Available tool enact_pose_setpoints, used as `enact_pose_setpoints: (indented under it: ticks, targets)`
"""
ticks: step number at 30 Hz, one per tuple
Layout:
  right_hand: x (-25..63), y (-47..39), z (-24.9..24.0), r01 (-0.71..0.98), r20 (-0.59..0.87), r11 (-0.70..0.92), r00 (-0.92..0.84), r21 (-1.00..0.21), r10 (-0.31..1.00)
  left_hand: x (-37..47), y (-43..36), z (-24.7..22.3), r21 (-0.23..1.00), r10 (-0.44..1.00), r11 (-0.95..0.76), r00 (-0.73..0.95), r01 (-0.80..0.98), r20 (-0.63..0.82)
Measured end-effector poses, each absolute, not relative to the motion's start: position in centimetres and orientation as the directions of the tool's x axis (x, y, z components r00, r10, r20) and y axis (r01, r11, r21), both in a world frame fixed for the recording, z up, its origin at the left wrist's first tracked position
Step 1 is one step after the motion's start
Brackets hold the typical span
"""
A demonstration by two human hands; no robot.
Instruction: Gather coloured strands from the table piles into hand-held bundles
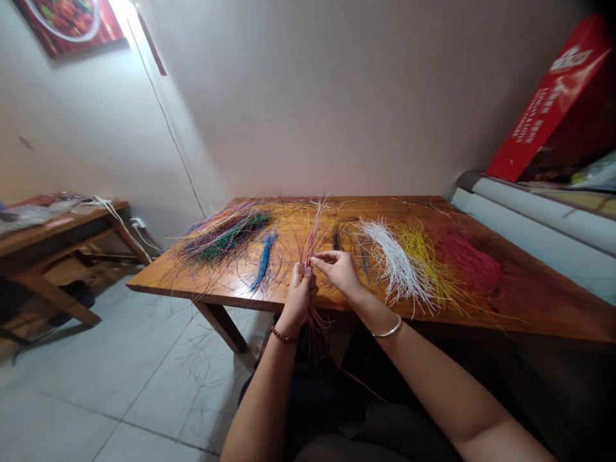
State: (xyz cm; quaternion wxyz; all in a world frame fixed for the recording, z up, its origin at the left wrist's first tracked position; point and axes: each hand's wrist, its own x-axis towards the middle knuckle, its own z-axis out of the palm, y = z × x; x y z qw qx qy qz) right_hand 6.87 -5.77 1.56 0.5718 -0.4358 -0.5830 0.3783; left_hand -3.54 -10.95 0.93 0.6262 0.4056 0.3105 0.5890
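My left hand (301, 290) is closed around an upright bundle of thin wires (314, 234), mostly reddish and pale. Its upper ends fan out above the fist, and loose ends hang below over my lap. Close beside it, my right hand (339, 269) pinches with thumb and forefinger at the bundle's right side, just above the left fist. What sits between those fingertips looks like wire strands from the bundle, too fine to tell how many. A small bunch of blue wires (263, 262) lies left of my hands, and a dark bunch (336, 236) lies behind the right one.
On the wooden table (293, 221), white wires (397, 263), yellow wires (428, 260) and red wires (469, 260) lie at the right. A mixed pile with green wires (238, 239) spreads at the left. A red box (548, 102) stands far right; another table (58, 231) is at left.
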Motion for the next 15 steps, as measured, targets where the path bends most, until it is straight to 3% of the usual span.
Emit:
enact_pose_setpoints:
  ticks: [15]
  targets:
    - [7.11,-6.17,1.52,0.181,0.380,0.363,0.074,-0.914,0.922,-2.72,-10.98,0.80,0.889,0.996,-0.063,0.024,-0.453,0.083]
